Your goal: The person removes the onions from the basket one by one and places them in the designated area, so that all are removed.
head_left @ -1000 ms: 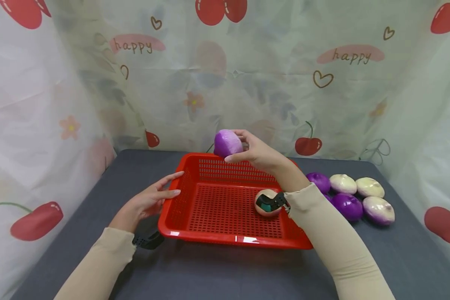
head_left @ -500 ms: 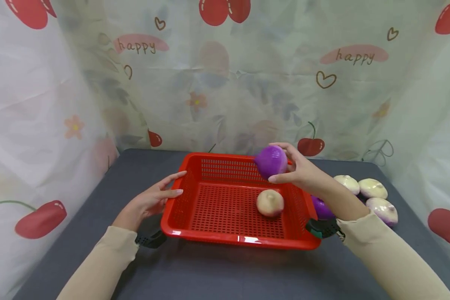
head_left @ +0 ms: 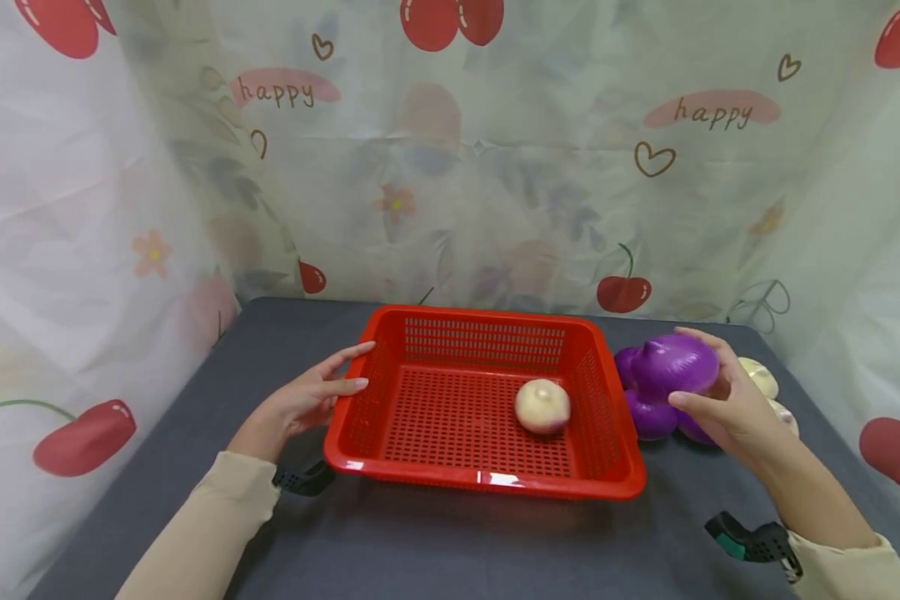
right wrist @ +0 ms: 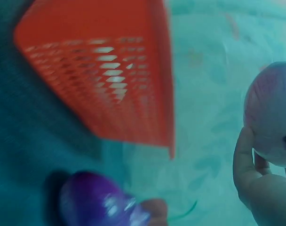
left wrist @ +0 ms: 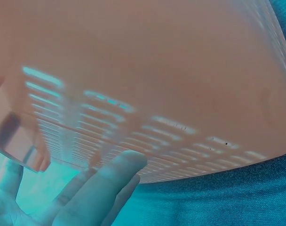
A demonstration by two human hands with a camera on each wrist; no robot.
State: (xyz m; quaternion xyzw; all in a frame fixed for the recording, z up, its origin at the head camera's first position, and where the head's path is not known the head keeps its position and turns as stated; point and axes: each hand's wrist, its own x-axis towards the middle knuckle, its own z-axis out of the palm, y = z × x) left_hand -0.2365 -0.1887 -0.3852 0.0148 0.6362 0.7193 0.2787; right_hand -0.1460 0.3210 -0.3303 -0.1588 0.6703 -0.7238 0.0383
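Observation:
My right hand point(head_left: 735, 408) holds a purple turnip point(head_left: 675, 365) between thumb and fingers, at the right of the red basket. In the right wrist view this turnip point(right wrist: 274, 110) shows a paler side with a dark spot. It overlaps other purple turnips point(head_left: 648, 417) behind or below it; whether they touch cannot be told. My left hand point(head_left: 307, 400) grips the left rim of the basket point(head_left: 487, 479), thumb and index finger over the edge. The left wrist view shows its other fingers point(left wrist: 105, 183) against the slotted outer wall. One whitish turnip point(head_left: 542, 407) lies inside, right of centre.
Pale turnips point(head_left: 759, 377) sit on the dark table point(head_left: 450, 542) at the right, partly hidden by my right hand. A curtain point(head_left: 450, 167) with cherry prints hangs behind the table and along both sides.
My right hand has carried the purple turnip from above the basket to the right and down, to the purple turnips. The left hand stays on the rim.

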